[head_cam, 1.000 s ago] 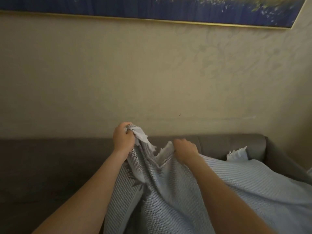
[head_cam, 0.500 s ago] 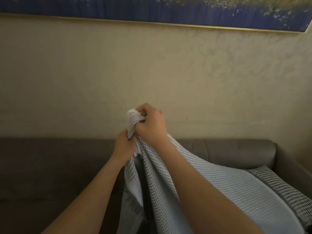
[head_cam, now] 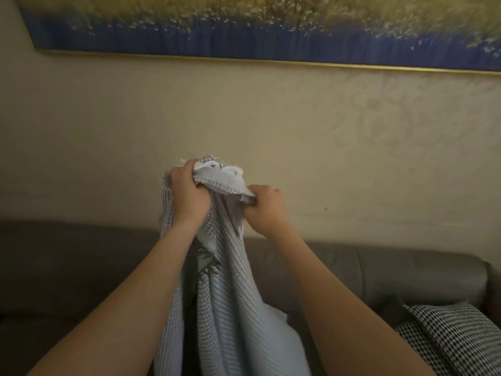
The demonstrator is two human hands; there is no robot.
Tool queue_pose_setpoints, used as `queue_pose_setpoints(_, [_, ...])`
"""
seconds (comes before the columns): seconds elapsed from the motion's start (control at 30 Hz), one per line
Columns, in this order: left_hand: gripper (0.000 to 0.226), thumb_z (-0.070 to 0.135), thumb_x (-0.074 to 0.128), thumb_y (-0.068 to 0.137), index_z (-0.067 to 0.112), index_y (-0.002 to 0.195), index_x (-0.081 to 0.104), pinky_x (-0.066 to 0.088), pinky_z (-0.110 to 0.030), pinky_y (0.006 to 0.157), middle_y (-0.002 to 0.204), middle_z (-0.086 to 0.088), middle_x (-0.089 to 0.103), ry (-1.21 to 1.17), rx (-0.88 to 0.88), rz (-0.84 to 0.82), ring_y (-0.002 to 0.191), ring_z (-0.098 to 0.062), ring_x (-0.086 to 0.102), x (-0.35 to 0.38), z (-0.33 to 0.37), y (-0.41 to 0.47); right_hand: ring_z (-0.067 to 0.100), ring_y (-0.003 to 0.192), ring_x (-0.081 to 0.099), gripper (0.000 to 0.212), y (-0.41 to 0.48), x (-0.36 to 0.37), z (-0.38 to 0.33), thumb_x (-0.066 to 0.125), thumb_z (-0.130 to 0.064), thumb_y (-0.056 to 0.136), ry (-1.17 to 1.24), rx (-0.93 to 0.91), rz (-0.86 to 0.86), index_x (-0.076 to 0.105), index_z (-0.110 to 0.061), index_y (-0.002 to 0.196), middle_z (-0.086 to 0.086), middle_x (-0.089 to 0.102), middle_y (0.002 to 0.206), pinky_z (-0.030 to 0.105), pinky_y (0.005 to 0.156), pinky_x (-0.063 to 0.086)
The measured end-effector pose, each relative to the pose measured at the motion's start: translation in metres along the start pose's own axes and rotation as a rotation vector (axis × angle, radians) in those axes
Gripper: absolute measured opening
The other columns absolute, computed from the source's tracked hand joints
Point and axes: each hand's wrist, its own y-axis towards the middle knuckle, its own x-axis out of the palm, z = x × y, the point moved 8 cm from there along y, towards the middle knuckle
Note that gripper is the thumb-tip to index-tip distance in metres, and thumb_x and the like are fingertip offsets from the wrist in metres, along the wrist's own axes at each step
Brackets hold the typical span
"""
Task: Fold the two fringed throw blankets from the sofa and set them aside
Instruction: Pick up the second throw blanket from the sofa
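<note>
A pale grey-blue waffle-weave throw blanket (head_cam: pixel 233 308) hangs in front of me, lifted above the sofa. My left hand (head_cam: pixel 189 196) grips its bunched top corner, where white fringe shows. My right hand (head_cam: pixel 267 210) grips the top edge a little to the right and lower. The cloth drapes down between my forearms to the bottom of the view. At the lower right lies a black-and-white checked fabric (head_cam: pixel 444 335) on the seat; I cannot tell whether it is the second blanket or a cushion.
A dark grey-brown leather sofa (head_cam: pixel 81 267) runs across the lower half, its right armrest (head_cam: pixel 488 289) at the frame edge. Behind it is a beige patterned wall with a large gold-framed blue and yellow painting (head_cam: pixel 271 28).
Both hands have lifted the blanket higher. The right hand, which met the left hand at the corner half a second ago, has slid off to the right along the top edge.
</note>
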Motion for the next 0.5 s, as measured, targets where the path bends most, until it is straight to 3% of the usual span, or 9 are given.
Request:
queue_pose_setpoints(0.07, [0.044,0.001,0.057,0.089,0.018,0.127,0.069,0.053,-0.047,0.102,0.12,-0.013,0.063,0.062,0.029,-0.103,0.11,-0.028,0.061,0.013,-0.015,0.004,0.014,0.063,0.06,0.017,-0.009,-0.026,0.013,0.06,-0.012,0.074,0.207,0.092,0.301,0.073,-0.02,0.082,-0.01,0.066,0.066,0.019,0.057,0.044])
queue_pose_setpoints(0.13, [0.041,0.006,0.062,0.085,0.027,0.118,0.072,0.055,-0.045,0.099,0.114,-0.014,0.068,0.079,-0.046,-0.185,0.108,-0.031,0.066,0.026,-0.038,-0.002,0.008,0.067,0.065,0.026,-0.019,-0.034,0.024,0.06,-0.006,0.075,0.349,0.147,0.427,0.077,-0.019,0.091,-0.009,0.073,0.074,0.02,0.061,0.048])
queue_pose_setpoints(0.23, [0.035,-0.007,0.063,0.084,0.023,0.096,0.077,0.049,-0.025,0.086,0.108,-0.014,0.073,0.082,-0.183,-0.175,0.102,-0.03,0.069,0.026,-0.057,-0.026,0.014,0.063,0.062,0.029,-0.026,-0.021,0.037,0.055,0.005,0.08,0.294,0.188,0.342,0.073,-0.016,0.088,-0.001,0.069,0.069,0.023,0.052,0.043])
queue_pose_setpoints(0.3, [0.034,-0.01,0.06,0.088,0.021,0.088,0.075,0.046,-0.023,0.088,0.125,-0.013,0.063,0.06,-0.305,-0.101,0.097,-0.023,0.063,0.018,-0.069,-0.043,0.021,0.057,0.06,0.03,-0.034,-0.002,0.051,0.053,0.005,0.083,0.162,0.205,0.228,0.072,-0.017,0.09,0.003,0.067,0.064,0.034,0.049,0.047])
queue_pose_setpoints(0.4, [0.025,-0.004,0.057,0.097,0.014,0.104,0.073,0.042,-0.025,0.09,0.133,-0.014,0.039,0.113,-0.428,-0.072,0.091,-0.019,0.046,0.012,-0.089,-0.071,0.023,0.054,0.06,0.027,-0.056,0.018,0.079,0.054,0.001,0.086,0.092,0.335,0.152,0.071,-0.019,0.096,0.002,0.067,0.067,0.038,0.046,0.05])
queue_pose_setpoints(0.5, [0.038,-0.007,0.06,0.09,0.022,0.11,0.074,0.041,-0.019,0.097,0.13,-0.014,0.046,0.119,-0.354,-0.273,0.096,-0.016,0.046,0.031,-0.094,-0.098,0.023,0.066,0.066,0.03,-0.08,0.03,0.095,0.055,-0.004,0.084,0.12,0.414,0.118,0.074,-0.024,0.098,-0.002,0.07,0.074,0.031,0.054,0.049])
